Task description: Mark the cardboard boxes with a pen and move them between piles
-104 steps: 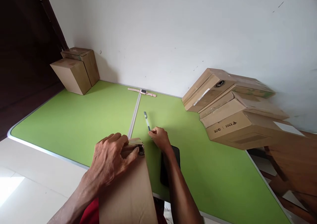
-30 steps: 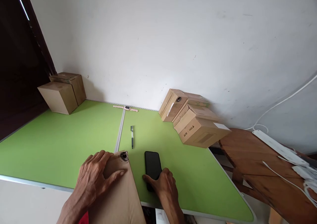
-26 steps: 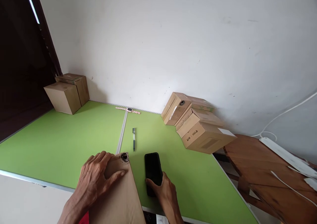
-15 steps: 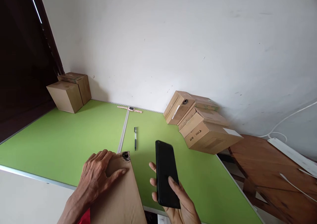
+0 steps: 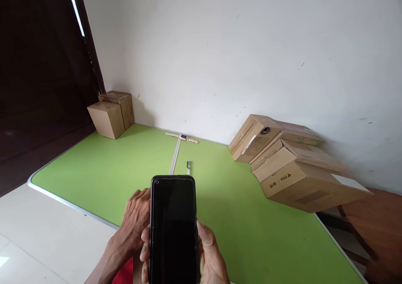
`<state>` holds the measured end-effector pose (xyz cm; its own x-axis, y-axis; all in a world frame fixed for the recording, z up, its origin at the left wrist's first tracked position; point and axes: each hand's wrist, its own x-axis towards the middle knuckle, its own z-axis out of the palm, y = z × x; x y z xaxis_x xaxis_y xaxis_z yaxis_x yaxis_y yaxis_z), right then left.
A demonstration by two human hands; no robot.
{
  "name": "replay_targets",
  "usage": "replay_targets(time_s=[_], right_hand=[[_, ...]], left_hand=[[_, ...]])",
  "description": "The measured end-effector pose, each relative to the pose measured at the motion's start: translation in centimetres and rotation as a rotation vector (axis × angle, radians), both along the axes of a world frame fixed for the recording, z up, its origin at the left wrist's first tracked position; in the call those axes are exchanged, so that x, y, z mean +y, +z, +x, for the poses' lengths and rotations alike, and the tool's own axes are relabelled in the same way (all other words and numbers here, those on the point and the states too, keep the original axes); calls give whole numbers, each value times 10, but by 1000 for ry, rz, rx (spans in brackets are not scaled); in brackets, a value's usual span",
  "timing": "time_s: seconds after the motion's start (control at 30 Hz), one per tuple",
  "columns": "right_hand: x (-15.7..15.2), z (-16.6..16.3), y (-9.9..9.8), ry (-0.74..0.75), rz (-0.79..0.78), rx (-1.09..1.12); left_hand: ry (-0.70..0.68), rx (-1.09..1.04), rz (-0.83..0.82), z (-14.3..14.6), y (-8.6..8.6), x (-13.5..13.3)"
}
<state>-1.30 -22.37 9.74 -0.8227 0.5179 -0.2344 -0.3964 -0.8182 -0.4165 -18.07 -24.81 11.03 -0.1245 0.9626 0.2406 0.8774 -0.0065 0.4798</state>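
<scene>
My right hand (image 5: 213, 250) is wrapped round a black smartphone (image 5: 174, 229), held upright with its dark screen facing me. The thumb presses the right edge and the fingertips curl round the left. Behind the phone, my left hand (image 5: 136, 215) rests palm down; its thumb and fingertips are hidden. Only a narrow strip of the brown cardboard (image 5: 137, 271) beneath that hand shows. Past the phone's top edge lies a pen (image 5: 188, 165), its lower part covered. A watch with a light patterned strap (image 5: 184, 137) is stretched out near the wall.
Two cardboard boxes (image 5: 108, 118) stand at the back left of the green table (image 5: 103, 167). Several more boxes (image 5: 289, 179) lean together at the right, against the white wall. A brown wooden surface (image 5: 386, 225) is beyond the table's right edge.
The phone has moved left and turned upright, now in front of my left hand and the cardboard. My view has shifted, so the table and boxes sit differently in it.
</scene>
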Motion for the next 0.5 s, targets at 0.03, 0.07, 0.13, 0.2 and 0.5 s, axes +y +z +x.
replay_targets(time_s=[0.03, 0.07, 0.13, 0.2, 0.5], right_hand=[[1, 2, 0, -15, -8, -6], [1, 3, 0, -25, -15, -12], [3, 6, -1, -43, -18, -20], [3, 7, -1, -62, -4, -26], [-1, 21, -26, -142, 81, -161]], left_hand=[[-1, -1, -8, 0, -1, 1], [-1, -2, -15, -1, -4, 3], [11, 3, -27, -2, -13, 7], [21, 16, -35, -2, -22, 10], [41, 34, -102, -2, -25, 12]])
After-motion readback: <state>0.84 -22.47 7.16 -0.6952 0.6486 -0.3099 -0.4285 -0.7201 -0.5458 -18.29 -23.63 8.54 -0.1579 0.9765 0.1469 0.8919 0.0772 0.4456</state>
